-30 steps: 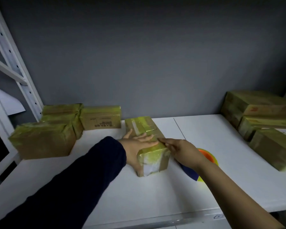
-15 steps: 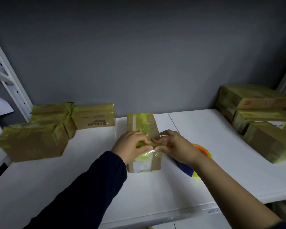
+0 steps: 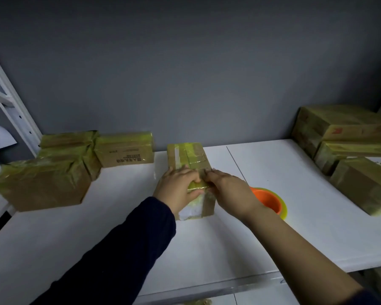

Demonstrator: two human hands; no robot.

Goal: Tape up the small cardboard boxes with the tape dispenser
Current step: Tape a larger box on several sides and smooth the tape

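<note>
At the far left, a white shelf frame (image 3: 13,111) stands against the grey wall (image 3: 185,73), and beside it a pile of boxes (image 3: 42,183) already wrapped in yellowish tape sits on the white table (image 3: 273,227). In the middle you hold the box (image 3: 189,157) being worked on. Your left hand (image 3: 178,188) curls round its near left corner. Your right hand (image 3: 229,188) has bent fingertips on the tape across the top, pinching or pressing, I cannot tell. This one looks nearly sealed. Just right of it lies the tape dispenser (image 3: 271,201), untouched. Far right sits another taped pile (image 3: 350,155); no bare box shows.
</note>
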